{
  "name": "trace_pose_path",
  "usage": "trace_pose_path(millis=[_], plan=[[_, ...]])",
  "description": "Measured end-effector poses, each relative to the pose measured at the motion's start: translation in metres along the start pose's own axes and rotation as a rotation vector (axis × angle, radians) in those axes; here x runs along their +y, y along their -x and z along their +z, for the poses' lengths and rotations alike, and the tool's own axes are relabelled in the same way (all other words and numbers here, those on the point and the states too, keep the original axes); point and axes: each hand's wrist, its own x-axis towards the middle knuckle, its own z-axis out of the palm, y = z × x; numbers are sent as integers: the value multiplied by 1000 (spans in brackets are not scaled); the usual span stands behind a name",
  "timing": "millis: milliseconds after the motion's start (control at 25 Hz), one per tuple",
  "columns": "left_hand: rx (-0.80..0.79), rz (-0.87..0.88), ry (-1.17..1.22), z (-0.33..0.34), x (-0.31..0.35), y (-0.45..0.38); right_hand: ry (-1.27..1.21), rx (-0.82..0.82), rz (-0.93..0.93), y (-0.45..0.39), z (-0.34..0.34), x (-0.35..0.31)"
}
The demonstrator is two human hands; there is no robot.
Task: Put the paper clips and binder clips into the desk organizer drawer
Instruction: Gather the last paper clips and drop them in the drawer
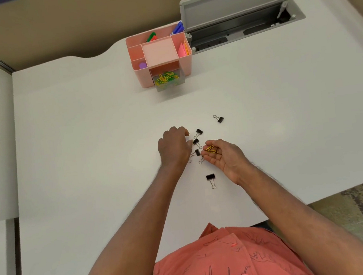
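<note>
I see both forearms reaching out over the white bench (84,130). My left hand (173,147) is palm down, knuckles up, its fingers curled toward the bench among the black binder clips (196,141); I cannot tell whether they pinch one. My right hand (223,157) lies palm up, fingers loosely cupped, with yellow paper clips (211,149) resting on the fingertips rather than being pinched.

Three binder clips sit just between the two hands, near the left fingertips. Another one lies partly hidden under the right fingers. One more binder clip (219,118) lies apart toward the far right, and a larger binder clip (210,177) lies near the right wrist.

Well beyond the hands stands the pink desk organizer (187,65), its clear drawer (168,81) pulled out at the front and holding a pile of yellow and green paper clips. Its upper compartments hold markers and sticky notes. I can read no writing or labels anywhere.
</note>
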Motion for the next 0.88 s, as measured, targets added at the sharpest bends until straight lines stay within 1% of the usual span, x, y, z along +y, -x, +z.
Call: trace_pose_path(millis=[80,160,240,360,440,560,640,760,880], plan=[[-21,43,-154,2,4,-13,14,11,-10,-4,0,-5],[-31,52,-260,5,6,-20,38,21,-19,-7,0,-8],[-53,35,-293,5,9,-23,63,27,-23,-9,0,-9],[-110,-5,-265,1,14,-23,89,41,-25,-9,2,-7],[-135,-47,-153,-3,15,-21,101,43,-30,-10,5,-7],[-167,-155,233,-10,14,-20,110,25,-33,-14,12,-9],[-196,-174,433,-16,15,-19,96,-7,-19,-18,19,-12],[-196,-179,545,-21,12,-21,41,-46,10,-24,30,-19],[-118,-219,680,-28,4,-31,9,-61,23,-31,42,-30]])
